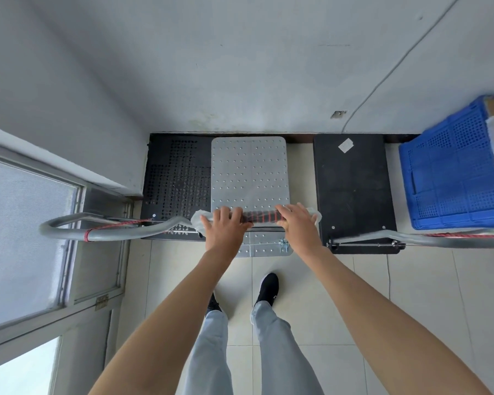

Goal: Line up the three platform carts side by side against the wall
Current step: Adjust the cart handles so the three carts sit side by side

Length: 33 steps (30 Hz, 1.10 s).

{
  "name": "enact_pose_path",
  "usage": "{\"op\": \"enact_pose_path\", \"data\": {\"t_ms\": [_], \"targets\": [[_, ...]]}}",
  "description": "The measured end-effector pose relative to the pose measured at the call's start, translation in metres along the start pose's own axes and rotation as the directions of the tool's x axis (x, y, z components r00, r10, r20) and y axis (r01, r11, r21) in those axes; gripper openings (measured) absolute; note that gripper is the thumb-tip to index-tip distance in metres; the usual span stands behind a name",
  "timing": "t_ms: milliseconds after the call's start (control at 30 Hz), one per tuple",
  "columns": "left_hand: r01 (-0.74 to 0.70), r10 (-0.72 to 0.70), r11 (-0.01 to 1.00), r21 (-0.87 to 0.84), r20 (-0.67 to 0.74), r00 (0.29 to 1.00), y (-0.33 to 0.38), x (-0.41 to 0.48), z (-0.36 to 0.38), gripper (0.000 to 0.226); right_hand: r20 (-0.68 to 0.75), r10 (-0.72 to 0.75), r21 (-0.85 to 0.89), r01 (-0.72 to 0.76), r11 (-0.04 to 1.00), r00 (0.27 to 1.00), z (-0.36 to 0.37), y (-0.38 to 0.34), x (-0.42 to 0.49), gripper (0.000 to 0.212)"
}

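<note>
Head view looks straight down at the wall [240, 67] and the tiled floor [411, 295] below it, where three carts stand in a row. On my left, a black cart [177, 178] with a perforated deck sits in the corner, its front edge at the skirting. Just beside it, apparently touching or slightly overlapping its edge, is the silver cart [248, 169] with a studded metal deck, also nosed up to the wall. A strip of bare floor separates it from the second black cart [351, 189], plain-topped with a small sticker, so that one stands apart. A blue crate [454, 172] sits further right; whether it rests on the floor or on something else I cannot tell.

I judge these carts as stiff and fairly light while unloaded. They should roll easily on the smooth tile, though they may swing sideways if pushed off-centre. The sensible place to take hold is the push bar, near both ends, for steering control.

That is where my hands are. My left hand [224, 228] is closed over the silver cart's handle [258, 216] at its left end, where plastic wrapping bunches up; my right hand [297, 225] is clamped on the right end. The wrapping could slip under the palms, so a firm grip matters. Between my hands the bar shows dark with red banding.

To close the gap, I judge the plain black cart wants shifting left.
</note>
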<state>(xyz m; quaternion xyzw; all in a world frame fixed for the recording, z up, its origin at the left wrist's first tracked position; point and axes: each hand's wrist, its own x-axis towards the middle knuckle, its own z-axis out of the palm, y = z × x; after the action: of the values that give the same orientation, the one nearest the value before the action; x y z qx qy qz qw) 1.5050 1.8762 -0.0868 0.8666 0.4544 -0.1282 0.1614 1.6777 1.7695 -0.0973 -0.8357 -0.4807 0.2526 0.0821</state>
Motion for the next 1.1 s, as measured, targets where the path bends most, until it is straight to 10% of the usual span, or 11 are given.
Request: {"op": "enact_pose_path", "data": {"t_ms": [300,1100], "targets": [[-0.055,0.084,0.992,0.117,-0.256,0.963,-0.009,0.009,0.029,0.041,-0.165,-0.052,-0.057,0.043,0.997,0.985,0.02,0.011,0.004,0.038],[-0.074,0.073,0.997,0.005,-0.241,0.968,-0.011,0.038,0.02,0.045,-0.242,0.008,-0.004,-0.009,1.0,0.97,0.009,0.0,0.024,0.034]]}}
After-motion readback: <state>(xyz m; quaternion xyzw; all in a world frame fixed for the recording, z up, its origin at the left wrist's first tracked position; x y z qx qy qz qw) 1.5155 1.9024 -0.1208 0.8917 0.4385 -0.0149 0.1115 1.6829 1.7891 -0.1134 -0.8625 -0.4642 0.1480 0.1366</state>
